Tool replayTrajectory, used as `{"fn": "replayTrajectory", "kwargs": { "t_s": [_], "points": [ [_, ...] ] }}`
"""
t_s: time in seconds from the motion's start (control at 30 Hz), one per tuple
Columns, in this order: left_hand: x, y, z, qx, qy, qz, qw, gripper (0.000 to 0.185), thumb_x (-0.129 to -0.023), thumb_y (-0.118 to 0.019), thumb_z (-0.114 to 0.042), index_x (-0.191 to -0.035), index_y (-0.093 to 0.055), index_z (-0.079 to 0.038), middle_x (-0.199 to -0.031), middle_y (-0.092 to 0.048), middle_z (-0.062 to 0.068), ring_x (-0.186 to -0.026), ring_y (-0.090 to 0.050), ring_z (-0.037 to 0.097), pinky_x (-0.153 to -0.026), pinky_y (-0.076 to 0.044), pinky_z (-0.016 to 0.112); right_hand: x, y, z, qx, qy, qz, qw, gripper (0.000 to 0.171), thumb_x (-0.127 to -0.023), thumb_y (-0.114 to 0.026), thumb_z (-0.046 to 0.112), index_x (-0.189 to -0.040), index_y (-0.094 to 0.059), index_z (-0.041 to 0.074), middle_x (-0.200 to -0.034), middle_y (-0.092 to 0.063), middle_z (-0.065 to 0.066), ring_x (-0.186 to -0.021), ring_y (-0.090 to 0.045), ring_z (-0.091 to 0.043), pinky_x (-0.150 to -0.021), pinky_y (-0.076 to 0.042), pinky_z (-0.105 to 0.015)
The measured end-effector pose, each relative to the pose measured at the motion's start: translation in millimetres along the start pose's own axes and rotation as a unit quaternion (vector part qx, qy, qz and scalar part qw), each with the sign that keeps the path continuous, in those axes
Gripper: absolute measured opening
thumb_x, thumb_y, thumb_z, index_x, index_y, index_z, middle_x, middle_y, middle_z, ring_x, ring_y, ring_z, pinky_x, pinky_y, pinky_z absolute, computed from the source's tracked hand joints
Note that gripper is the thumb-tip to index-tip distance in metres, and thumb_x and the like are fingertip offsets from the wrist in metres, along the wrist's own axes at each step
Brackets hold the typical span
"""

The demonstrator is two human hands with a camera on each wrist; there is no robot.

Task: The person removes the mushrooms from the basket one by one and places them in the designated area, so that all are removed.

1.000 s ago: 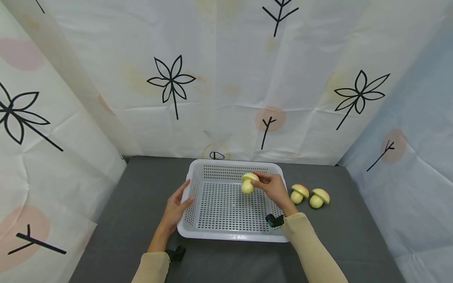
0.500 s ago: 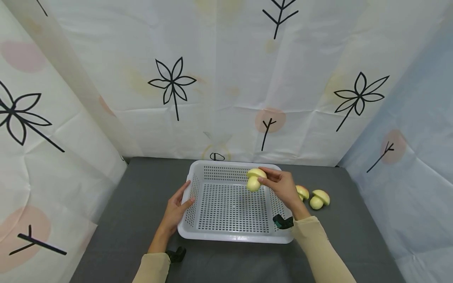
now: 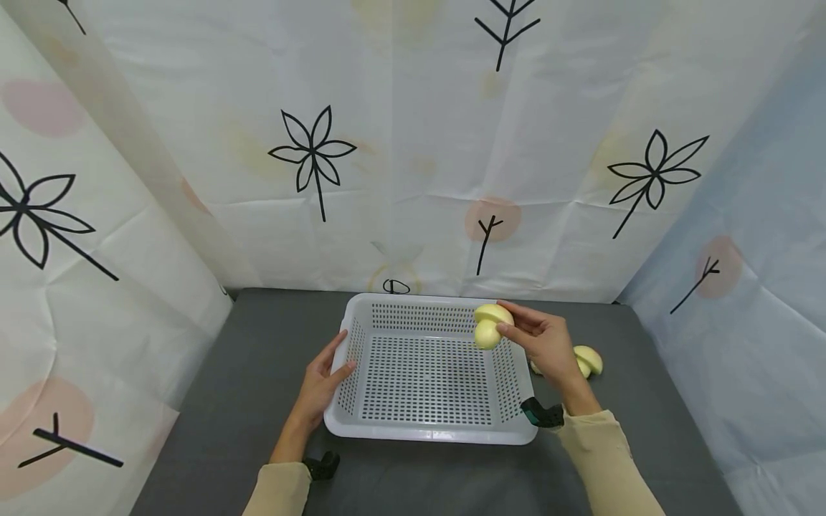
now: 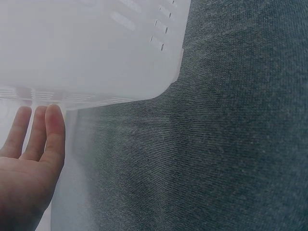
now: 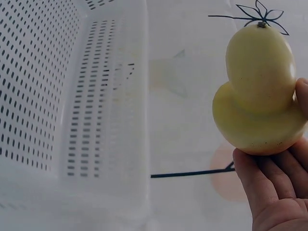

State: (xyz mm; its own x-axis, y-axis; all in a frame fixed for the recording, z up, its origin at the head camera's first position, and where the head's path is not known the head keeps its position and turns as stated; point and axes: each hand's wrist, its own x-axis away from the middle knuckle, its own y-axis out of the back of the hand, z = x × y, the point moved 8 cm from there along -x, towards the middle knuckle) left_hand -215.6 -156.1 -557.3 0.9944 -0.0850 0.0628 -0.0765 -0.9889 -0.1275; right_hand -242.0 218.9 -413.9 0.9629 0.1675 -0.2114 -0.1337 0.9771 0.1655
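One grey tabletop (image 3: 213,401), patterned curtain walls (image 3: 400,143)

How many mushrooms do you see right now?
3: one mushroom held by the right hand above the basket; one on the table; another mostly hidden behind that hand.

The left hand (image 3: 320,380) lies flat, fingers straight, forearm stretched forward in a beige sleeve. The right hand (image 3: 547,344) is raised, fingertips (image 5: 269,168) apparently curled in a pinch, wrist bent.
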Motion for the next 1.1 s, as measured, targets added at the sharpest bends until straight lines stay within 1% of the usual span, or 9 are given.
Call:
{"fn": "replayTrajectory", "kwargs": {
  "t_s": [0.17, 0.27, 0.37, 0.53, 0.87, 1.0, 1.1],
  "points": [
    [0.1, 0.5, 0.4, 0.0, 0.004, -0.001, 1.0, 0.07, -0.099, -0.068, -0.012, -0.159, -0.036, -0.024, -0.159, -0.037, 0.011, -0.132, -0.05, 0.041, -0.094, -0.051, 0.055, 9, 17, 5, -0.005, 0.012, -0.015, 1.0, 0.048, -0.093, -0.073, 0.002, -0.138, -0.058, -0.007, -0.134, -0.064, -0.014, -0.114, -0.066, -0.008, -0.089, -0.053, -0.024],
    [-0.2, 0.4, 1.0, 0.004, 0.005, 0.001, 1.0, 0.07, -0.099, -0.068, -0.011, -0.159, -0.035, -0.025, -0.159, -0.037, 0.01, -0.132, -0.05, 0.042, -0.094, -0.051, 0.055, 15, 30, 4, -0.017, 0.009, -0.027, 0.999, 0.048, -0.093, -0.072, 0.001, -0.138, -0.057, -0.009, -0.132, -0.066, -0.008, -0.115, -0.066, -0.009, -0.088, -0.054, -0.024],
    [-0.6, 0.5, 1.7, 0.008, 0.005, 0.003, 1.0, 0.07, -0.099, -0.067, -0.01, -0.16, -0.035, -0.025, -0.159, -0.037, 0.01, -0.131, -0.05, 0.042, -0.094, -0.051, 0.055, 21, 42, 3, -0.018, 0.004, -0.041, 0.999, 0.048, -0.093, -0.072, 0.0, -0.138, -0.056, -0.009, -0.129, -0.068, -0.003, -0.113, -0.066, -0.008, -0.086, -0.055, -0.024],
    [-0.6, 0.4, 1.6, 0.006, 0.004, 0.003, 1.0, 0.07, -0.099, -0.067, -0.011, -0.16, -0.035, -0.024, -0.16, -0.037, 0.01, -0.132, -0.049, 0.043, -0.094, -0.05, 0.056, 33, 59, -1, -0.016, 0.0, -0.063, 0.998, 0.047, -0.093, -0.071, -0.001, -0.137, -0.056, -0.011, -0.128, -0.069, 0.001, -0.112, -0.067, -0.007, -0.084, -0.055, -0.023],
    [0.4, 0.9, 1.5, 0.006, 0.001, 0.002, 1.0, 0.07, -0.099, -0.067, -0.011, -0.16, -0.035, -0.025, -0.159, -0.037, 0.01, -0.131, -0.051, 0.042, -0.094, -0.051, 0.057, 54, 87, -20, -0.007, -0.025, -0.103, 0.994, 0.049, -0.093, -0.072, 0.001, -0.138, -0.055, -0.011, -0.128, -0.069, 0.006, -0.112, -0.065, -0.001, -0.086, -0.052, -0.017],
    [0.3, 0.4, 1.5, 0.002, -0.007, 0.004, 1.0, 0.07, -0.099, -0.067, -0.012, -0.16, -0.034, -0.022, -0.159, -0.037, 0.011, -0.131, -0.051, 0.042, -0.093, -0.051, 0.058, 68, 101, -34, 0.005, -0.043, -0.121, 0.992, 0.049, -0.094, -0.072, 0.003, -0.138, -0.056, -0.01, -0.124, -0.07, 0.01, -0.11, -0.065, 0.001, -0.085, -0.052, -0.016],
    [-0.1, 0.0, 1.0, -0.002, -0.012, 0.004, 0.9999, 0.07, -0.099, -0.067, -0.012, -0.16, -0.034, -0.021, -0.16, -0.037, 0.013, -0.131, -0.051, 0.042, -0.093, -0.051, 0.057, 78, 108, -49, 0.03, -0.058, -0.127, 0.99, 0.05, -0.094, -0.073, 0.005, -0.139, -0.056, -0.009, -0.121, -0.069, 0.015, -0.109, -0.064, 0.004, -0.084, -0.051, -0.013]
  ]
}}
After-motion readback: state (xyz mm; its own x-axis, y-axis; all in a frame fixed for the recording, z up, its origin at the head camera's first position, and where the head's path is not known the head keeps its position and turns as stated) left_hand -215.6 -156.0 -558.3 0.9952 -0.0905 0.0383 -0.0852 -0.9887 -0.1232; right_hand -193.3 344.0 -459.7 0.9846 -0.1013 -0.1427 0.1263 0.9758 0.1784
